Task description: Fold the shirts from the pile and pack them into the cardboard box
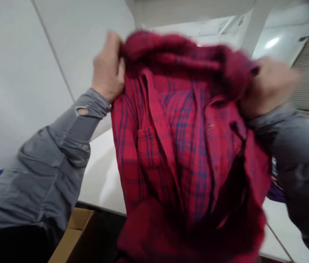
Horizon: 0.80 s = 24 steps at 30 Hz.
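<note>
A red shirt with blue plaid lines point(187, 153) hangs in the air in front of me, its collar at the top and its body drooping down. My left hand point(107, 69) is closed on the shirt's left shoulder near the collar. My right hand point(266, 87), smeared by motion, grips the shirt's right shoulder. Both arms wear grey sleeves, and the left cuff has a thumb hole.
A white table point(102, 175) lies under the shirt. A brown cardboard box point(75, 233) stands below its near edge at the bottom left. A white wall fills the left side. Something blue and purple point(276, 190) shows at the right, behind the shirt.
</note>
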Available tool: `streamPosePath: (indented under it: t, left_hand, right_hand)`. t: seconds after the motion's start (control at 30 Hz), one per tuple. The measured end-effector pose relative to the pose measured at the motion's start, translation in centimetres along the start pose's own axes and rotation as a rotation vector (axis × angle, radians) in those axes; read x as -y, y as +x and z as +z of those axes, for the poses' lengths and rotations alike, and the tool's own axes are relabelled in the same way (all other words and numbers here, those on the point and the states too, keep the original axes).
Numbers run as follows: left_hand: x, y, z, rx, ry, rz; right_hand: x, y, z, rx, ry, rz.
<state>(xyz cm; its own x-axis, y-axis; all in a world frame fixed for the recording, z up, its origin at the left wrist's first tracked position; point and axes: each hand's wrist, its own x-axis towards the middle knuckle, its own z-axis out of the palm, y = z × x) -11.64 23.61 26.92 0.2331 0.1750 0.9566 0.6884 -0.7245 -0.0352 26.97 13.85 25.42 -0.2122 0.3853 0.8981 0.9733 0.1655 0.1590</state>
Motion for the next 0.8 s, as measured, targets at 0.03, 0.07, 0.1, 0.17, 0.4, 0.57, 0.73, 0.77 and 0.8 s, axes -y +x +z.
streamPosePath:
  t: [0.03,0.07,0.1,0.17,0.4,0.57,0.73,0.77,0.8]
  left_hand:
    - [-0.6,0.5,1.7,0.065,-0.037,-0.005]
    - [-1.0,0.8,3.6,0.114,-0.069,-0.044]
    - [-1.2,0.9,5.8,0.147,-0.101,-0.091]
    - [-1.3,0.4,10.7,0.207,-0.117,-0.185]
    - [-5.0,-8.1,20.1,0.622,-0.073,-0.594]
    - [-8.5,-18.6,13.9,0.774,-0.384,-0.708]
    - [-12.1,-24.8,8.2,0.827,-0.483,-0.776]
    - [-12.7,-25.4,7.6,0.83,-0.495,-0.788]
    - [-13.1,-25.7,7.1,0.83,-0.504,-0.8]
  right_hand:
    - [-0.6,-0.5,0.7,-0.016,-0.112,-0.034]
    - [-1.3,-1.2,1.7,-0.003,-0.231,-0.072]
    - [-1.9,-2.0,3.2,0.033,-0.305,-0.09]
    - [-2.9,-4.0,6.8,0.169,-0.341,-0.069]
    - [-4.4,-11.4,14.5,0.795,-0.209,0.326]
    - [-2.5,-18.5,9.8,0.846,0.514,0.284]
    - [3.1,-23.8,5.0,0.864,0.739,0.269]
    - [4.0,-24.3,4.4,0.853,0.773,0.287]
    - [4.6,-24.5,3.8,0.838,0.802,0.314]
